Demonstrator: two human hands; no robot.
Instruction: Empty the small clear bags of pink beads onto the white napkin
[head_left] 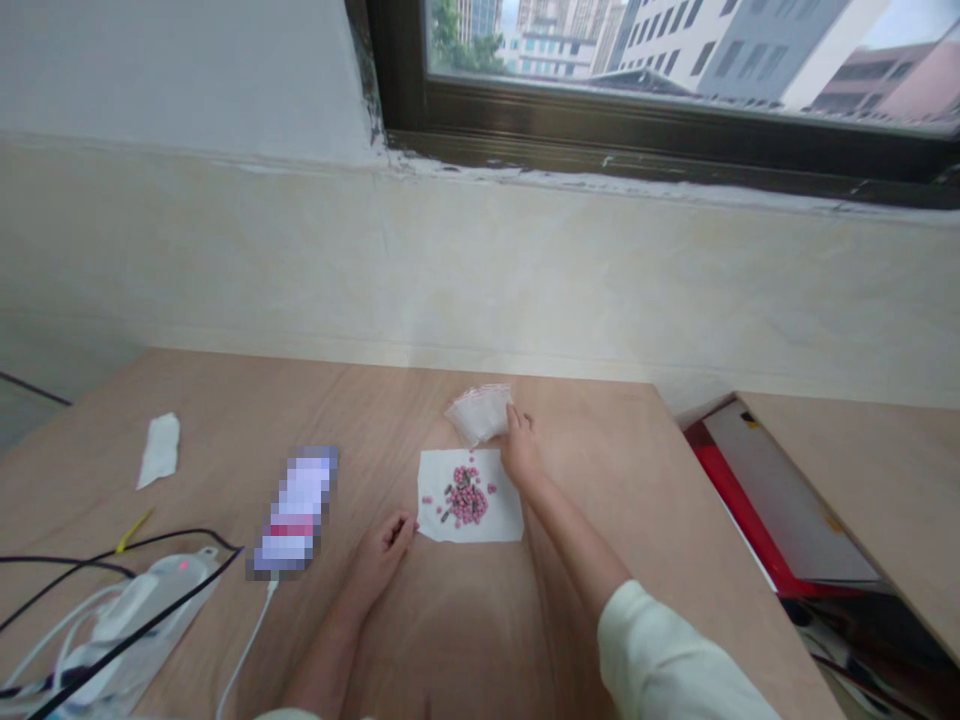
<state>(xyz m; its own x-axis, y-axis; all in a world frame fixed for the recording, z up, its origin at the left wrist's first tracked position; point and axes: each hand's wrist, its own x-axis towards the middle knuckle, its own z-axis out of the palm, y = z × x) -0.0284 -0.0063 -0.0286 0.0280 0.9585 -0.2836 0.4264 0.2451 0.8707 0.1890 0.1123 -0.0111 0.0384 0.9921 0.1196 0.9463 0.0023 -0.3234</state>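
On the wooden surface (pixel 600 470), the right hand (pixel 521 450) closes its fingers (pixel 514 415) narrowly on a stack of clear zip bags (pixel 476 415), just above a white paper sheet (pixel 502 522) of pink pills (pixel 465 497); the left hand (pixel 382 560) curls beside the sheet, holding nothing visible

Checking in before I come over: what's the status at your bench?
Right hand on a stack of small clear plastic bags. Left hand curled by the white paper's corner. Small pink pieces heaped on the paper. Pixelated object left of it.
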